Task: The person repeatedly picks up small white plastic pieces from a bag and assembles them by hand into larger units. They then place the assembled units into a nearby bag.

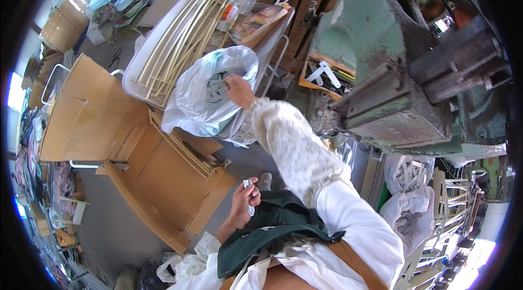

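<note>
My left hand [243,206] is close to my body, its fingers closed around a small white strip-like piece [248,185] that sticks out above and below the grip. My right arm stretches forward, and my right hand [238,92] is over the inner side of a white plastic bag [188,94]. Its fingers are bent together at a pile of small dark grey-green parts [217,89] inside the bag. Whatever lies between those fingertips is hidden. The bag stands open-mouthed on a pale tray [133,80], beside a bundle of cream-coloured metal rods [185,28].
A green press machine [376,34] stands at the right, with flat pieces in an orange-edged box [327,75] beside it. An open cardboard box [158,181] lies at the left, with rods along its edge. Filled white bags [406,205] and metal frames [447,219] stand lower right.
</note>
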Demonstrator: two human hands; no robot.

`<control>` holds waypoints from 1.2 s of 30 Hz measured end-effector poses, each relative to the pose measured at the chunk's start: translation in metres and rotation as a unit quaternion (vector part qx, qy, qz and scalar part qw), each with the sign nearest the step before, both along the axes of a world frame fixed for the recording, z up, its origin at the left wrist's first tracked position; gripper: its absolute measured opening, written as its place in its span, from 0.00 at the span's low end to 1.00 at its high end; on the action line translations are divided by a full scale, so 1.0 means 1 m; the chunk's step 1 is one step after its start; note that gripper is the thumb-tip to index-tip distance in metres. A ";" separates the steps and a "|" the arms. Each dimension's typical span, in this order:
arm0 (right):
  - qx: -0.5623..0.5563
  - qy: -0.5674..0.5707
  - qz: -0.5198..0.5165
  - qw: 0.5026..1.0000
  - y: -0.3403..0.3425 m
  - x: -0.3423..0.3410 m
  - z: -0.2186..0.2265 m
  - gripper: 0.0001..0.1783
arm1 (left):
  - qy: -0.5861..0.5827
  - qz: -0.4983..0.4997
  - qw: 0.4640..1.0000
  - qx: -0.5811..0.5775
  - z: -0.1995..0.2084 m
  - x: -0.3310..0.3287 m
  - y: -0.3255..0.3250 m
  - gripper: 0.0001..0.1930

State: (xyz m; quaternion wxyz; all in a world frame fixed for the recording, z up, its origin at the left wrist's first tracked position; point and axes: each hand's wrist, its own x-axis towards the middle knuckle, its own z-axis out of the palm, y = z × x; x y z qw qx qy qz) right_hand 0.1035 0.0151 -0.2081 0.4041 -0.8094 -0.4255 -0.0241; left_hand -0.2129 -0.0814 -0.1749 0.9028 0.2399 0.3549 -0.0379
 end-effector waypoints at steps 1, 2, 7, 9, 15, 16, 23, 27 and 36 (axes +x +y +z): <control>-0.059 -0.027 -0.015 0.998 0.014 -0.006 -0.006 0.10 | 0.009 0.033 0.999 -0.002 -0.005 -0.015 0.003 0.12; -0.121 -0.053 -0.030 0.991 0.023 -0.012 -0.013 0.11 | 0.019 0.066 0.998 -0.009 -0.010 -0.027 0.003 0.12; -0.198 -0.208 0.074 0.955 0.000 -0.051 -0.081 0.15 | 0.025 0.134 0.991 0.002 -0.030 -0.034 0.024 0.11; -0.209 -0.164 0.107 0.958 -0.032 -0.072 -0.062 0.17 | -0.029 0.128 0.991 0.017 -0.031 -0.013 0.036 0.11; 0.023 -0.055 -0.024 0.998 -0.233 -0.130 0.014 0.21 | -0.012 0.013 0.997 0.071 -0.025 0.062 0.031 0.15; 0.022 -0.069 -0.060 0.996 -0.274 -0.141 0.019 0.20 | -0.018 -0.015 0.997 0.080 -0.018 0.068 0.018 0.15; -0.149 -0.149 -0.681 0.701 -0.642 -0.238 0.024 0.21 | -0.036 -0.185 0.982 0.025 -0.040 0.073 -0.033 0.14; -0.271 0.149 -0.797 0.518 -0.778 -0.269 -0.003 0.18 | -0.021 -0.229 0.971 0.066 -0.027 0.081 -0.053 0.14; -0.120 0.139 -0.760 0.623 -0.776 -0.232 -0.068 0.41 | -0.048 -0.255 0.962 0.081 -0.018 0.090 -0.089 0.12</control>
